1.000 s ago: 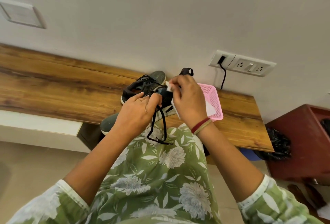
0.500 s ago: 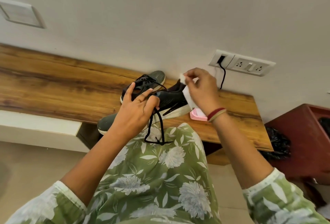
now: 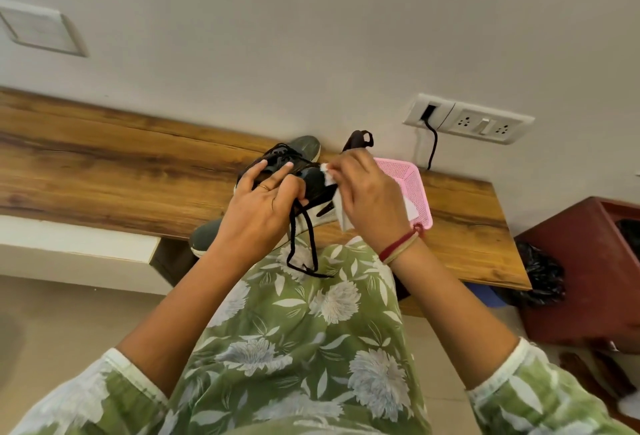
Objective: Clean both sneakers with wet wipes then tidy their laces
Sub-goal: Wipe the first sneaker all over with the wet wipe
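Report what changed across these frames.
The right hand, pinching the white wet wipe, lifted rightward off the dark grey sneaker, then came back onto it. The fingers of the left hand straightened. Unchanged: left hand holds that sneaker, black laces dangle, second sneaker lies on wooden bench.

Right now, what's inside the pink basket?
One white sheet, maybe a wipe, shows at the basket's near side. The right hand covers its left part, so anything there is hidden.

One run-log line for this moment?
left hand: holds dark lace-up sneaker | right hand: presses white wet wipe on it | second dark sneaker: on wooden shelf
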Action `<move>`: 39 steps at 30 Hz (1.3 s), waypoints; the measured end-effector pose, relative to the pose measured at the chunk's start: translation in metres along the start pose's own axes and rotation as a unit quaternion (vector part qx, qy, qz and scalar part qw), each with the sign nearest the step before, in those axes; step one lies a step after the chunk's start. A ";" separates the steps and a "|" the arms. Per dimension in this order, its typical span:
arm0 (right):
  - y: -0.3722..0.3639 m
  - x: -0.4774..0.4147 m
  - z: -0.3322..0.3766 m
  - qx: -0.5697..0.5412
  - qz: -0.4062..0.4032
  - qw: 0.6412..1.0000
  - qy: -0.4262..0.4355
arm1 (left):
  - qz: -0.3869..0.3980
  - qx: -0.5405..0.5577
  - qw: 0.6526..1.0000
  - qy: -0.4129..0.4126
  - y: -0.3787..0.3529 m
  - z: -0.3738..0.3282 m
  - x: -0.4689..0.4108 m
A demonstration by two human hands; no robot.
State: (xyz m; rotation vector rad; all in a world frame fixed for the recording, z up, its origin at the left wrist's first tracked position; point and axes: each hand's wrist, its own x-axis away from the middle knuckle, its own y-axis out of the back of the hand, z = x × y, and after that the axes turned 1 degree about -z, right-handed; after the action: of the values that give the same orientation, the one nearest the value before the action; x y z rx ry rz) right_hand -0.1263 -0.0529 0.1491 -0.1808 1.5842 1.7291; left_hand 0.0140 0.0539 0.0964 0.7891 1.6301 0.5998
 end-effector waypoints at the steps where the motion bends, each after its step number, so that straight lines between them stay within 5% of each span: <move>1: 0.001 0.000 -0.008 0.002 -0.006 0.999 -0.033 | 0.001 0.015 1.000 0.010 0.000 0.002 0.000; 5: 0.008 0.001 -0.040 -0.106 -0.104 0.961 -0.233 | 0.005 0.112 0.992 0.059 0.005 0.010 0.001; 7: 0.010 0.000 -0.043 -0.150 -0.148 0.942 -0.260 | 0.006 0.185 0.976 0.119 0.009 0.011 0.000; 15: 0.007 -0.001 -0.013 -0.093 -0.091 0.975 -0.179 | 0.009 0.189 0.974 0.128 0.008 0.015 -0.004; 20: 0.001 0.012 0.007 -0.002 -0.006 0.999 -0.049 | 0.017 0.186 0.974 0.125 0.010 0.011 -0.004; 24: 0.015 -0.004 -0.010 -0.013 -0.081 0.985 -0.153 | 0.030 0.172 0.977 0.119 0.009 0.010 -0.005; 29: 0.003 0.004 0.006 0.004 -0.003 0.999 -0.036 | 0.028 0.188 0.973 0.131 0.010 0.009 -0.005; 33: 0.008 -0.011 -0.007 -0.028 -0.063 0.986 -0.155 | 0.031 0.170 0.976 0.130 0.011 0.011 -0.004; 39: -0.008 -0.003 0.014 -0.011 -0.006 0.998 -0.061 | 0.065 0.130 0.982 0.118 0.009 0.016 -0.002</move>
State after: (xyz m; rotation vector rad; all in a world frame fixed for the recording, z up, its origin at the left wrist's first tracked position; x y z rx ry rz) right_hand -0.1135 -0.0424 0.1476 -0.0942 1.4736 1.7161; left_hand 0.0310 0.0572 0.1012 1.0547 1.9102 0.5974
